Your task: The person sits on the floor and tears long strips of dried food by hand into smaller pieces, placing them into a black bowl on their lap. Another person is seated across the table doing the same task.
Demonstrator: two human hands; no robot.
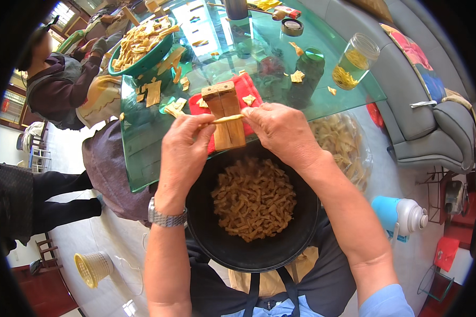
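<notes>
A thin pale-yellow strip [227, 120] is stretched crosswise between my hands. My left hand [186, 143] pinches its left end between thumb and fingers, and my right hand [280, 131] grips the right end. Just beneath it stands a wooden block [229, 137] with a raised top piece, set on a red cloth [244, 84] at the table's near edge. Under my wrists a black basin [200, 224] sits on my lap, filled partway with short brown cut pieces [254, 198]. Pale flat pieces [175, 107] lie to the left of the block.
The glass table [137, 164] carries a green basket [166, 48] heaped with pale pieces and a glass jar [356, 61]. A plastic bag [346, 142] of pieces is at the right, near a blue thermos [386, 211] and grey sofa [428, 127]. Another person [61, 84] sits left.
</notes>
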